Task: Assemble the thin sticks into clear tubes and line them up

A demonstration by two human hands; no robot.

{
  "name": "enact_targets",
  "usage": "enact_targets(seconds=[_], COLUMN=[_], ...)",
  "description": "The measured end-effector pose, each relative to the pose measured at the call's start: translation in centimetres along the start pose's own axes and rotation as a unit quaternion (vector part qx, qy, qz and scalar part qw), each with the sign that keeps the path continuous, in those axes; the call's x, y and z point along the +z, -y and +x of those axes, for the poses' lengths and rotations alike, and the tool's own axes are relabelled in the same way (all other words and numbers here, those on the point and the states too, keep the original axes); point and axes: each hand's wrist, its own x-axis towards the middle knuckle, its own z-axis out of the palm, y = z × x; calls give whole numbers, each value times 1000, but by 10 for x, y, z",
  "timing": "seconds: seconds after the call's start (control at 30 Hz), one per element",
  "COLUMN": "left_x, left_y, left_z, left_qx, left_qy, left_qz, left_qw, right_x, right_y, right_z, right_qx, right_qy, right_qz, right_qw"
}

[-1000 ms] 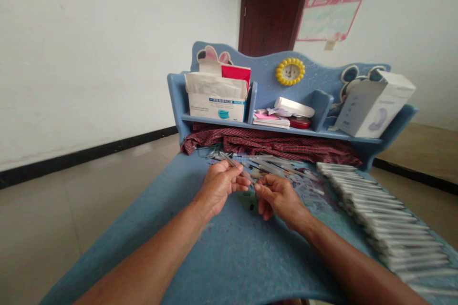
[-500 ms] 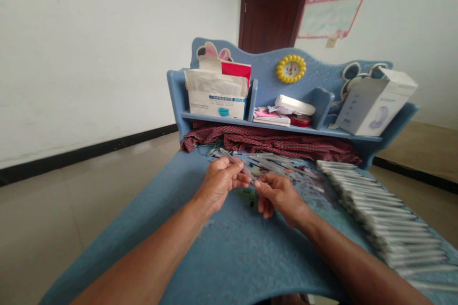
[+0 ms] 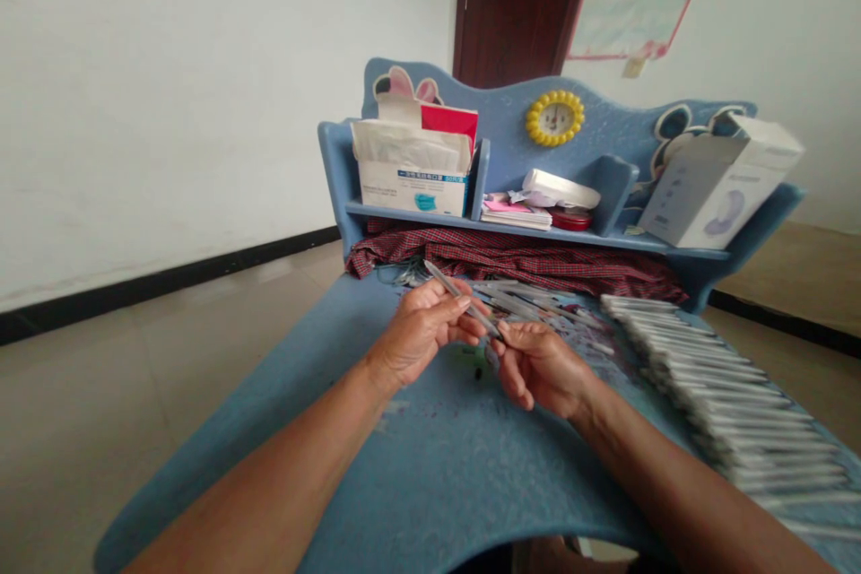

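A slim translucent pen (image 3: 482,317) slants between my two hands above the table, its upper end pointing away to the left. Thumb and fingers of my left hand (image 3: 427,330) close round its middle. My right hand (image 3: 544,369) pinches the lower end, which its fingertips partly hide. Just beyond the hands lies a loose spread of clear tubes and thin pen parts (image 3: 521,303). On the right, many similar clear pens (image 3: 719,395) are piled side by side in a long row.
The blue table (image 3: 404,484) has a shelf at its back, holding a mask box (image 3: 410,188), papers (image 3: 515,215), a red round tin (image 3: 570,220) and a white carton (image 3: 706,193). A checked cloth (image 3: 511,260) lies bunched below the shelf. A yellow clock (image 3: 554,117) is on the backboard.
Both hands have shifted slightly right with the pen, and more of its barrel shows between them. The whole view has also moved a little.
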Motion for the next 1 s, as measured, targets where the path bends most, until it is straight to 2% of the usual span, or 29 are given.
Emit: enact_targets(seconds=[0.13, 0.23, 0.3, 0.37, 0.43, 0.5, 0.6, 0.7, 0.8, 0.9, 1.0], left_x=[-1, 0, -1, -5, -12, -19, -25, -24, -23, -22, -22], left_y=[-3, -3, 1, 8, 17, 26, 34, 37, 39, 40, 40], left_z=[-1, -1, 0, 3, 6, 9, 11, 12, 12, 13, 12], left_qx=[-3, -12, -20, -22, -2, 49, 120, 132, 130, 129, 131], left_qy=[25, 31, 31, 15, -13, -24, 32, 89, 104, 106, 109], left_qz=[-8, 16, 68, 170, 312, 456, 610, 694, 724, 728, 728], left_qw=[1000, 999, 997, 985, 950, 889, 782, 702, 669, 665, 664], right_x=[0, -1, -5, -10, -16, -22, -26, -28, -27, -27, -28], right_y=[0, 5, 12, 24, 36, 47, 55, 53, 48, 44, 41], right_z=[-1, -1, -3, -9, -17, -27, -41, -53, -60, -61, -60], right_qx=[-6, -18, -28, -21, 2, 23, 53, 63, 64, 67, 58], right_qy=[4, -24, -50, -60, -58, -60, -63, -67, -69, -69, -67], right_qz=[-24, -130, -229, -328, -424, -505, -583, -645, -694, -721, -734], right_qw=[1000, 991, 972, 943, 904, 861, 808, 758, 714, 686, 673])
